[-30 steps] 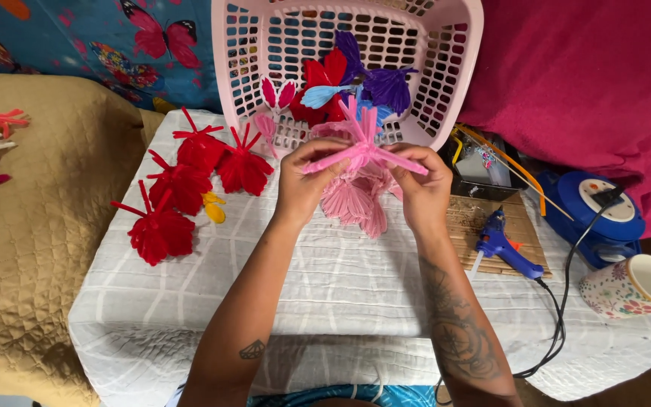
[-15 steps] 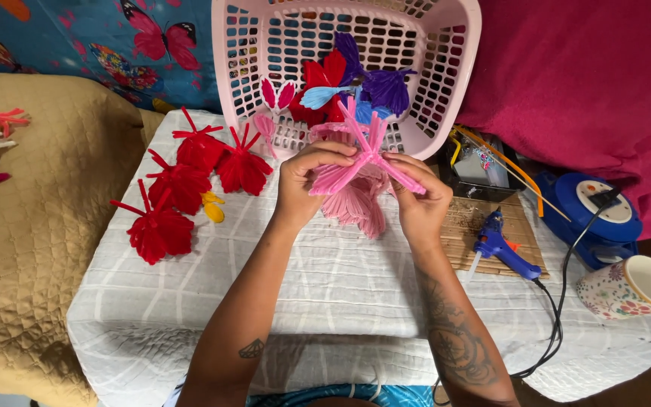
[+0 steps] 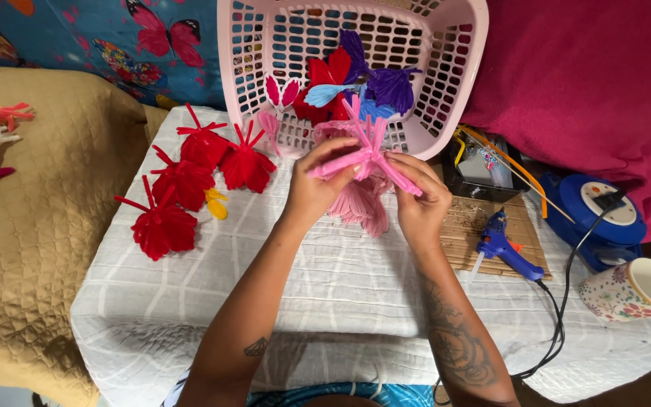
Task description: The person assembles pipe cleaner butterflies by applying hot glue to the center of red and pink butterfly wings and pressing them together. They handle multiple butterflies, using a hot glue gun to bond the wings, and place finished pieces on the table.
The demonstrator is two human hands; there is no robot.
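- Pink pipe-cleaner bundle [image 3: 367,154] has tilted since earlier; stems now point toward the pink basket [image 3: 446,128].
- Left hand [image 3: 318,185] and right hand [image 3: 420,200] both pinch it, just before the basket.
- Red flowers [image 3: 190,181] lie left of the basket.

Bright, even light; sharp pic.

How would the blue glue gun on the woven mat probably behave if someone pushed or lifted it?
The blue glue gun lies on its side on the woven mat, so it probably slides rather than rolls. Its black cord trails off the table edge, so lifting may meet some drag. The body looks like rigid plastic, likely stiff and fairly light.
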